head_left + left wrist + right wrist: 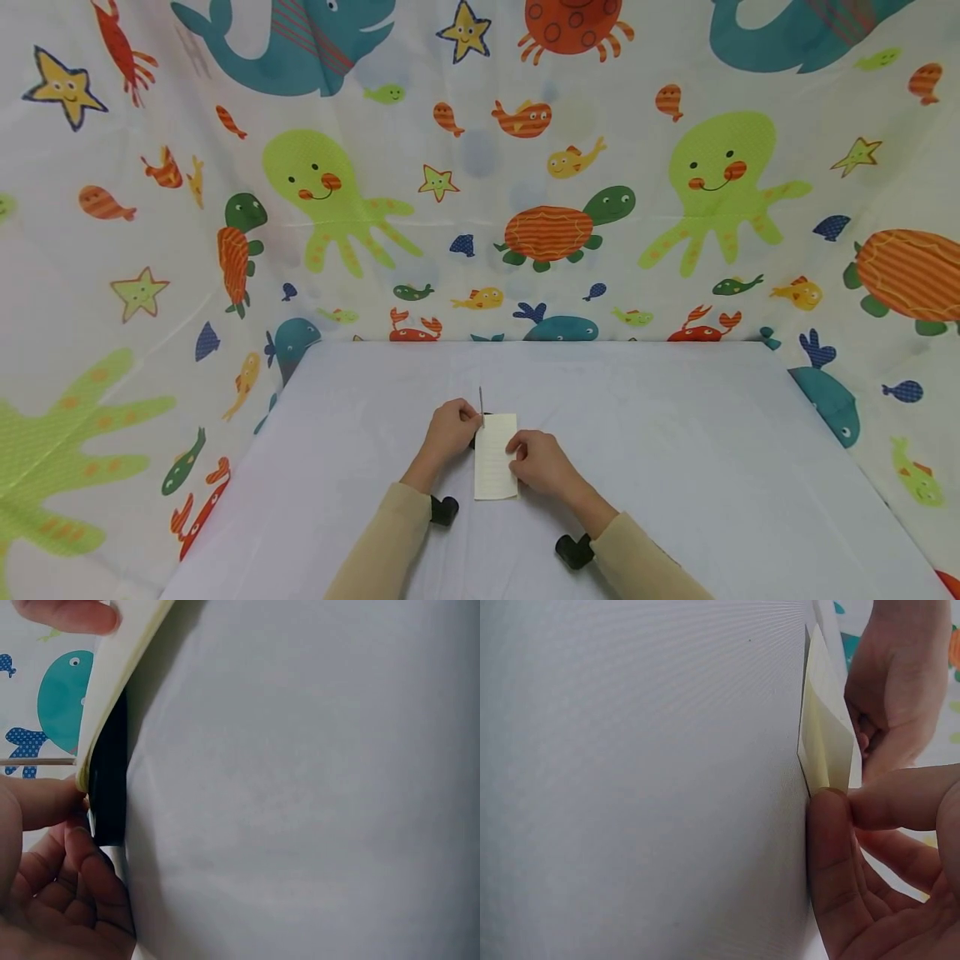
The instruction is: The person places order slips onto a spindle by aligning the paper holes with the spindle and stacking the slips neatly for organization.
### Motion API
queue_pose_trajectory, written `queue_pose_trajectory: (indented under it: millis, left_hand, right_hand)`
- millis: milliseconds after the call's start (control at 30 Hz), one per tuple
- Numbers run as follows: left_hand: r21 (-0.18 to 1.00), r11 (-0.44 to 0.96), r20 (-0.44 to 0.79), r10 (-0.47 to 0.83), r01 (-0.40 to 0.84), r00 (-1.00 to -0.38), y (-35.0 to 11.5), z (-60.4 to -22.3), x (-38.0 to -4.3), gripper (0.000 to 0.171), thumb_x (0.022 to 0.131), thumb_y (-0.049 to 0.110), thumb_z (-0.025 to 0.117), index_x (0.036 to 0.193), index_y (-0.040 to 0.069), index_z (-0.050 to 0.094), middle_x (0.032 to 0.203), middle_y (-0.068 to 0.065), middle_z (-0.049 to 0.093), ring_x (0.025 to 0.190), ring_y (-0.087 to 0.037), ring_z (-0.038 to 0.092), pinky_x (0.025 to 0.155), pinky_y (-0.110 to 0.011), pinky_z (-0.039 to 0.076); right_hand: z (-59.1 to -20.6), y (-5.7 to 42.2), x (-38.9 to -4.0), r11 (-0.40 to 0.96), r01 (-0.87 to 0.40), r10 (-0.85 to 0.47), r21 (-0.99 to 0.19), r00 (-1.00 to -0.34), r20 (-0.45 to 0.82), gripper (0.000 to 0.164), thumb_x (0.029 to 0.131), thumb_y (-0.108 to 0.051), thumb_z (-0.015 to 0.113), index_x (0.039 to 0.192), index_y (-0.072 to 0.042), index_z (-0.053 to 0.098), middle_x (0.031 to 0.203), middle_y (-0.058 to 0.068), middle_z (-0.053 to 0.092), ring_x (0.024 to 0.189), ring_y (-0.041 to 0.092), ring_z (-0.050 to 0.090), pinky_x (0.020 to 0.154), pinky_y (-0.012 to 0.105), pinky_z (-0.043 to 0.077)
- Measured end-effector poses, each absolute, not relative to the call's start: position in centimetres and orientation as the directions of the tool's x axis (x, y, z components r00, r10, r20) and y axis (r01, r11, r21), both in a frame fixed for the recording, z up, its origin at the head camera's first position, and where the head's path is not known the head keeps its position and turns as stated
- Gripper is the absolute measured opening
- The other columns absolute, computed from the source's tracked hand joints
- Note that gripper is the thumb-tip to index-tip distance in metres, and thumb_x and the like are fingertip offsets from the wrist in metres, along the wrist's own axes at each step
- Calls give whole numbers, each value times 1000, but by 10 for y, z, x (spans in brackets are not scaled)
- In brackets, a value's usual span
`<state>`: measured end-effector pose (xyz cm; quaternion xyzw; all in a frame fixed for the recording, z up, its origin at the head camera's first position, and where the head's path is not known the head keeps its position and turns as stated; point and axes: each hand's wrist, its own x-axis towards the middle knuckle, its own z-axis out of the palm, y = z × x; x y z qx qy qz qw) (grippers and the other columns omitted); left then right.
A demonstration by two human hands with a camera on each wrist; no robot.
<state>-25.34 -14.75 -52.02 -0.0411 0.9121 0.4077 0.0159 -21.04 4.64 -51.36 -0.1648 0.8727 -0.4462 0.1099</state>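
Observation:
A pale yellow sheet of lined paper (495, 467) lies lengthwise between the two hands. Through its upper left corner stands the thin upright rod of a paper spike (482, 404), whose flat black base (111, 780) shows under the sheet in the left wrist view. My left hand (454, 428) pinches the paper's edge beside the rod, fingers close against the base. At the opposite long edge, my right hand (542, 460) pinches the paper between thumb and finger. Seen from the right wrist, the sheet (826, 712) bends up near those fingertips.
A white cloth covers the table (675, 467). Behind and at both sides hangs a curtain (465, 183) printed with sea animals. Black wrist devices (445, 510) sit at both beige sleeves.

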Motion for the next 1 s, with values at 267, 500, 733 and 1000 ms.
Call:
queue_pose_trajectory:
  millis: [267, 500, 733, 1000]
  left_hand:
    - [745, 664, -35, -61, -67, -998, -147, -524, -253, 13, 92, 16, 71, 86, 7, 64, 74, -2, 57, 67, -17, 53, 62, -31, 44]
    - [751, 657, -30, -64, -65, -998, -146, -527, -253, 14, 92, 17, 71, 86, 7, 64, 74, -2, 57, 67, -17, 53, 61, -31, 44]
    - [748, 660, -45, -62, -75, -997, -148, -525, -254, 13, 92, 17, 72, 89, 7, 65, 75, -3, 58, 68, -17, 53, 61, -30, 45]
    - [767, 630, -103, -71, -125, -992, -149, -518, -253, 12, 93, 15, 70, 93, 4, 66, 80, -5, 61, 71, -19, 55, 62, -31, 47]
  right_hand:
    - [-512, 46, -210, 595, -227, -389, -771, -921, -29, 15, 81, 5, 63, 95, 0, 66, 70, 0, 53, 57, 11, 48, 50, 24, 39]
    - [-509, 46, -208, 600, -236, -396, -764, -918, -27, 13, 83, 5, 65, 95, -1, 66, 71, 0, 53, 60, 12, 48, 51, 25, 39]
    - [-508, 45, -209, 591, -215, -392, -777, -919, -45, 13, 84, 4, 65, 96, -1, 66, 72, 1, 53, 59, 11, 48, 51, 24, 40]
    - [-507, 49, -209, 597, -206, -408, -775, -910, -72, 13, 85, 2, 65, 98, -2, 67, 75, 1, 55, 60, 12, 50, 50, 24, 41]
